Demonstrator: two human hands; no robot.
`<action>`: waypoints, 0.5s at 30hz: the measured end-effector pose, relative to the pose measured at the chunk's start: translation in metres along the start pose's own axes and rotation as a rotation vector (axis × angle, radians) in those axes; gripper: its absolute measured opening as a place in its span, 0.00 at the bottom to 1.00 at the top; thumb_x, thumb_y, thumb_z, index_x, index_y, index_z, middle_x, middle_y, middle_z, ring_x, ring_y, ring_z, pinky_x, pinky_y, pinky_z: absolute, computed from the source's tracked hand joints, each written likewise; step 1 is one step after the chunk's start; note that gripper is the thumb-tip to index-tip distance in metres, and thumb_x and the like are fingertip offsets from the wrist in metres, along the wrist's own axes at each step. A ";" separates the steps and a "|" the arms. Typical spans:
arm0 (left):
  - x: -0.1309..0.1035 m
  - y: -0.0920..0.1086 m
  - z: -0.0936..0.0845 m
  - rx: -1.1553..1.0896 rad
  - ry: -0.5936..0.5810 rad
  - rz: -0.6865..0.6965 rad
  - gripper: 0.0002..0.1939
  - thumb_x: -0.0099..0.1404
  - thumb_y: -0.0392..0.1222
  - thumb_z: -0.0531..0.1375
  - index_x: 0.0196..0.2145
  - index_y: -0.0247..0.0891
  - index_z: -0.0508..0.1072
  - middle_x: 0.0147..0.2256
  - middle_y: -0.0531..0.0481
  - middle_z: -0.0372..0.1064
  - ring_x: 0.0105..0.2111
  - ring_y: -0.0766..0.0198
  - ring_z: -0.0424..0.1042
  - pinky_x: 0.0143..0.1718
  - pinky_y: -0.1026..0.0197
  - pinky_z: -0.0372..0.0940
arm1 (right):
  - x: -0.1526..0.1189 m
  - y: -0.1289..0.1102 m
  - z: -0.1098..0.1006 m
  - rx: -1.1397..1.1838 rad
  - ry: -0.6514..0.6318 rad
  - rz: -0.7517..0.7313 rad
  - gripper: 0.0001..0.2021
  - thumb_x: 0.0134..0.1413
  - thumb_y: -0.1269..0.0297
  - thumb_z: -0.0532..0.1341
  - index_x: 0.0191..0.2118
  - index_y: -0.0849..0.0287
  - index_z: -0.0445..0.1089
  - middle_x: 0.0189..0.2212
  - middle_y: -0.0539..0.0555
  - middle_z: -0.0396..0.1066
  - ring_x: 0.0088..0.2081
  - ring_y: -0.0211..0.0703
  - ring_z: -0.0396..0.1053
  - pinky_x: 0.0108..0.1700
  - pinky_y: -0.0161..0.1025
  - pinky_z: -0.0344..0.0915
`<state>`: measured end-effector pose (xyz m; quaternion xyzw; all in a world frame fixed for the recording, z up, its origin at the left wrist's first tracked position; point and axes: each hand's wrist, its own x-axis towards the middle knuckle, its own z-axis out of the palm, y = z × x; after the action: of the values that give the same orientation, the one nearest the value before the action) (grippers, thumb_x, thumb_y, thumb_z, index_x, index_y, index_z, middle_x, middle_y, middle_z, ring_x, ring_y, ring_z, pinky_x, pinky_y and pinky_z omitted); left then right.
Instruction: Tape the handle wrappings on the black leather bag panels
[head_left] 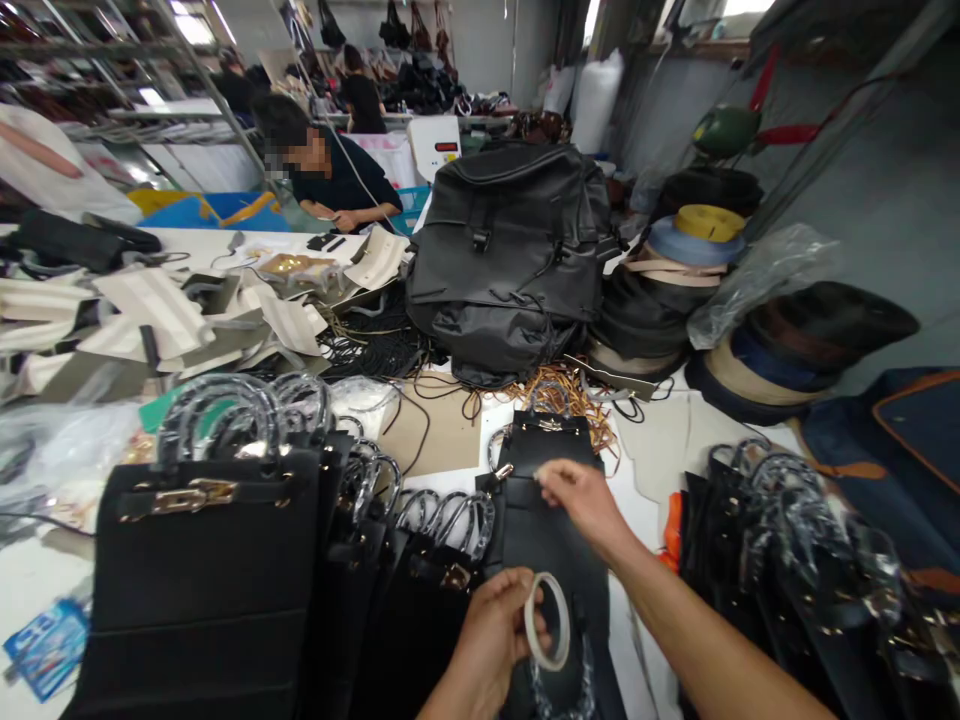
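My left hand (495, 630) grips a roll of clear tape (551, 622), its fingers at the roll's left rim. Above it to the right, my right hand (574, 490) is closed in a pinch; whatever its fingertips hold is too small to make out. Both hands are over a long black leather piece (551, 540) lying on the table, with gold hardware at its far end and wrapped handles at both ends.
Black handbags with wrapped handles stand at the left (217, 560) and right (720, 560). A big black backpack (517, 240), strap rolls (637, 310) and cut pieces (161, 310) lie farther back. A person (345, 175) works across the table (22, 590).
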<state>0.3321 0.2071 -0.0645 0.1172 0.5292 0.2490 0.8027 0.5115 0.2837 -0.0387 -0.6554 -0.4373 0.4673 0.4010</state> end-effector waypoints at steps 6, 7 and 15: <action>0.053 -0.010 -0.001 0.042 -0.080 -0.047 0.11 0.55 0.45 0.64 0.32 0.35 0.70 0.27 0.52 0.69 0.19 0.69 0.67 0.24 0.60 0.69 | 0.111 0.040 -0.035 -0.434 0.392 0.018 0.14 0.51 0.52 0.58 0.32 0.55 0.76 0.31 0.53 0.77 0.35 0.46 0.71 0.38 0.39 0.61; 0.060 -0.012 -0.003 0.047 -0.070 -0.045 0.11 0.55 0.45 0.64 0.32 0.35 0.70 0.27 0.52 0.69 0.19 0.69 0.67 0.24 0.60 0.68 | 0.121 0.046 -0.037 -0.481 0.410 0.031 0.14 0.51 0.51 0.58 0.32 0.54 0.76 0.31 0.52 0.77 0.34 0.46 0.71 0.37 0.38 0.60; 0.084 -0.021 -0.017 0.030 -0.080 -0.066 0.15 0.51 0.46 0.66 0.31 0.33 0.71 0.26 0.50 0.71 0.22 0.68 0.70 0.29 0.61 0.68 | 0.137 0.071 -0.026 -0.690 0.403 0.045 0.13 0.53 0.50 0.58 0.32 0.50 0.77 0.30 0.48 0.77 0.31 0.42 0.70 0.32 0.35 0.56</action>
<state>0.3492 0.2322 -0.1472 0.1217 0.5037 0.2094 0.8292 0.5755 0.3896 -0.1342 -0.8397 -0.4666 0.1637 0.2246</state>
